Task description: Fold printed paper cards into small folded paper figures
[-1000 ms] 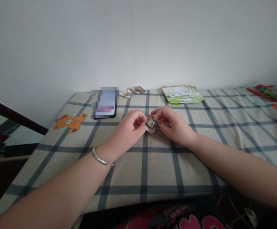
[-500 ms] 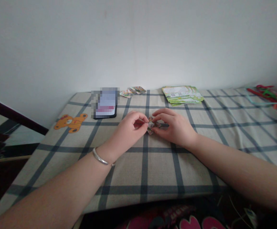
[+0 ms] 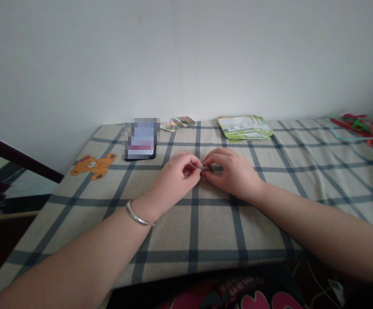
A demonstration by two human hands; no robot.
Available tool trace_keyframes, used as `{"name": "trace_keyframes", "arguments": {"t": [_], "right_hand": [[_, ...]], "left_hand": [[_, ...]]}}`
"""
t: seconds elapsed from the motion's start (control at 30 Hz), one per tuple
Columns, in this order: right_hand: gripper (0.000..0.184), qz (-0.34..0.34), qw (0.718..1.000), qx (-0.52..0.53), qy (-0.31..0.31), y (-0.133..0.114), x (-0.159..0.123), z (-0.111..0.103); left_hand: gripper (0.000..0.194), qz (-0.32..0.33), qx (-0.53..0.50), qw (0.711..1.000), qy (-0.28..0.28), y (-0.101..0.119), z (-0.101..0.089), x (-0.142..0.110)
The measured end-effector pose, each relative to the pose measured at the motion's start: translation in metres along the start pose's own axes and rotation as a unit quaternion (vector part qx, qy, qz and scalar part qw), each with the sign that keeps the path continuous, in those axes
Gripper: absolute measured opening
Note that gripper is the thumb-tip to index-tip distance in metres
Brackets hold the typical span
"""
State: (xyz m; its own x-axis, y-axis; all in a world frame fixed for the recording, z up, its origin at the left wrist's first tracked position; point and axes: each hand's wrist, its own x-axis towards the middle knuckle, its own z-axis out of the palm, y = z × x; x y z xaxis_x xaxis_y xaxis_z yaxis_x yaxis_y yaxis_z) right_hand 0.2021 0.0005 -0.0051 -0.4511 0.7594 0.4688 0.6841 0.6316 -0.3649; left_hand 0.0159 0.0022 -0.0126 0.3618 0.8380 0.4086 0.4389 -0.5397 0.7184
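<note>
My left hand (image 3: 177,174) and my right hand (image 3: 230,171) meet at the middle of the checked tablecloth (image 3: 193,223). Both pinch a small folded piece of printed paper (image 3: 206,169) between thumbs and fingertips, low against the cloth. Most of the paper is hidden by my fingers. A silver bangle (image 3: 135,214) sits on my left wrist.
A phone (image 3: 140,140) lies at the back left. Small folded paper pieces (image 3: 178,123) lie beside it, and a stack of green printed sheets (image 3: 244,127) sits further right. Red and green ribbons (image 3: 365,128) lie at the far right. A bear picture (image 3: 93,165) marks the cloth's left side.
The paper piece has been squeezed smaller and flatter. Both hands have closed in on it and lowered it to the cloth.
</note>
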Motion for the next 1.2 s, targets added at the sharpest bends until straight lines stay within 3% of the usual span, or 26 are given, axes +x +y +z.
{"name": "trace_keyframes", "arguments": {"t": [0.4, 0.73, 0.93, 1.2], "right_hand": [[0.005, 0.005, 1.000, -0.025, -0.012, -0.0023, 0.0028, -0.0019], [0.011, -0.022, 0.991, -0.131, -0.032, -0.0059, -0.0011, -0.0060], [0.006, -0.033, 0.990, -0.130, -0.031, -0.0023, 0.0002, -0.0058], [0.019, -0.070, 0.990, -0.115, -0.053, 0.0005, -0.0005, -0.0045]], "left_hand": [[0.012, 0.034, 0.010, 0.999, -0.010, 0.0037, -0.0012, -0.0014], [0.010, 0.037, 0.006, 0.999, -0.015, 0.0033, -0.0004, -0.0015], [0.010, 0.046, 0.018, 0.999, -0.018, 0.0054, -0.0021, -0.0022], [0.008, 0.017, 0.020, 1.000, -0.012, 0.0003, -0.0025, 0.0000]]}}
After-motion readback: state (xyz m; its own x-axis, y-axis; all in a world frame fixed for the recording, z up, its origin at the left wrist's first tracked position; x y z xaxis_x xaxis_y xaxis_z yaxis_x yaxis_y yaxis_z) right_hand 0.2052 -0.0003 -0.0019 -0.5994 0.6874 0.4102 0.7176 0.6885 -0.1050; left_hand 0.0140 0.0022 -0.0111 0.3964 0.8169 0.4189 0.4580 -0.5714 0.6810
